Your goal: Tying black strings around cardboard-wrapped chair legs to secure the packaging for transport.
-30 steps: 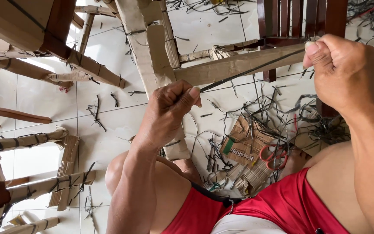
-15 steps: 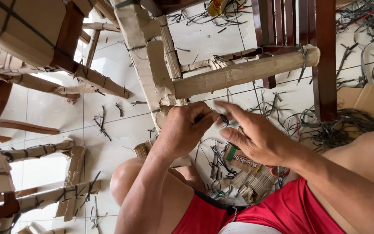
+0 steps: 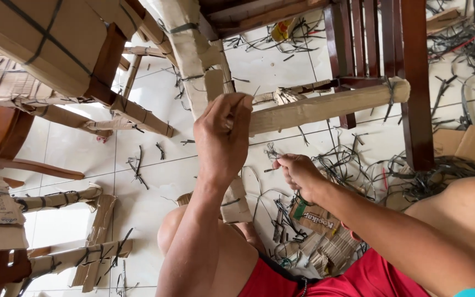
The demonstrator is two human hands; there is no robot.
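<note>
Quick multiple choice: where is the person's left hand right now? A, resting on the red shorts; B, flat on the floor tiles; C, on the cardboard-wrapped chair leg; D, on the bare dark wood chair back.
C: the left hand grips the cardboard-wrapped chair leg near where the wrapped crossbar meets it.

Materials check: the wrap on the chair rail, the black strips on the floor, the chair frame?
Rail wrap: corrugated cardboard, matte tan, with creases and frayed ends.
Black strips: likely plastic strapping; thin, flat, curling, slightly glossy.
Chair frame: wood by its look, dark reddish-brown varnish with a sheen.
</note>
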